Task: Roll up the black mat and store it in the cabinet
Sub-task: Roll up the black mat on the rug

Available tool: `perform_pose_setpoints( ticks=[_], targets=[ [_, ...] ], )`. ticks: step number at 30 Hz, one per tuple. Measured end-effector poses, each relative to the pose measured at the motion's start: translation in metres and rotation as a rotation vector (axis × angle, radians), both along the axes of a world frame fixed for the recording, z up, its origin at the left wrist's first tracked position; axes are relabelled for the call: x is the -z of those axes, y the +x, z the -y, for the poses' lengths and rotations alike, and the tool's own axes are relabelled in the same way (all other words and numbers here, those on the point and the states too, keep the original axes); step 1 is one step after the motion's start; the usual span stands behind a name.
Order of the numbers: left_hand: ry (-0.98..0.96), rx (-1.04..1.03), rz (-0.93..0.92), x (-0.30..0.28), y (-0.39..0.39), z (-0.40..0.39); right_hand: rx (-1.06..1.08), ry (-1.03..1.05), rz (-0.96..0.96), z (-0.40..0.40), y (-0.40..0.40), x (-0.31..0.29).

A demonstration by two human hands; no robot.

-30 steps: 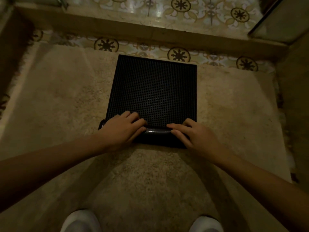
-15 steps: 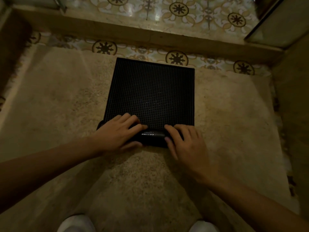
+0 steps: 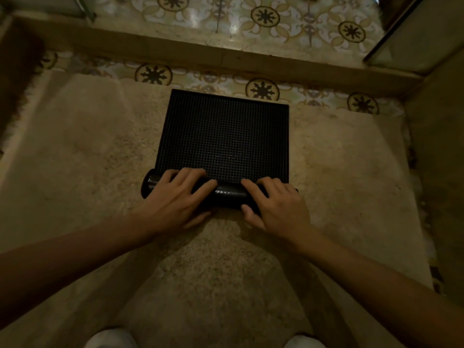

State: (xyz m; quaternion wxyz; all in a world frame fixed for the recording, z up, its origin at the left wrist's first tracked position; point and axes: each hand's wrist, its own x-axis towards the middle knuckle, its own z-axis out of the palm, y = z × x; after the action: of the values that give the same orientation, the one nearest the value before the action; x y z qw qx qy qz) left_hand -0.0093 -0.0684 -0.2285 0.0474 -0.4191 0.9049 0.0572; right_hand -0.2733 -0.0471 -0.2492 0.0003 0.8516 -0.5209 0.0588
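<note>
The black mat (image 3: 223, 136), gridded with small holes, lies flat on a beige carpet, its near edge rolled into a shiny black tube across its width. My left hand (image 3: 175, 199) curls over the left part of the roll, fingers on top and thumb underneath at the near side. My right hand (image 3: 273, 204) grips the right part the same way. A short stretch of bare roll shows between the two hands. The tube's left end sticks out past my left hand.
The beige shaggy carpet (image 3: 88, 172) covers most of the floor. Patterned tiles (image 3: 261, 89) and a raised stone step (image 3: 200, 54) run along the far side. A glass door panel (image 3: 414, 38) stands at the top right. White shoe tips (image 3: 110, 339) show at the bottom.
The roll has grown thicker and moved away from me over the flat part. Both hands shifted forward with it, and my right hand now wraps the roll from above.
</note>
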Motion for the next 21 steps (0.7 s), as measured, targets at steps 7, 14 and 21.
perform_pose_setpoints(
  ticks=[7, 14, 21],
  targets=[
    [0.010, -0.016, 0.101, -0.001, -0.006, 0.021, 0.016, 0.036, -0.003, 0.017, 0.002, -0.007],
    [0.014, 0.000, 0.142, -0.003, -0.011, 0.031, -0.030, 0.170, -0.098, 0.026, -0.002, -0.012],
    [0.004, -0.026, 0.202, -0.003, -0.017, 0.038, -0.007, 0.215, -0.104, 0.025, -0.002, -0.013]
  ],
)
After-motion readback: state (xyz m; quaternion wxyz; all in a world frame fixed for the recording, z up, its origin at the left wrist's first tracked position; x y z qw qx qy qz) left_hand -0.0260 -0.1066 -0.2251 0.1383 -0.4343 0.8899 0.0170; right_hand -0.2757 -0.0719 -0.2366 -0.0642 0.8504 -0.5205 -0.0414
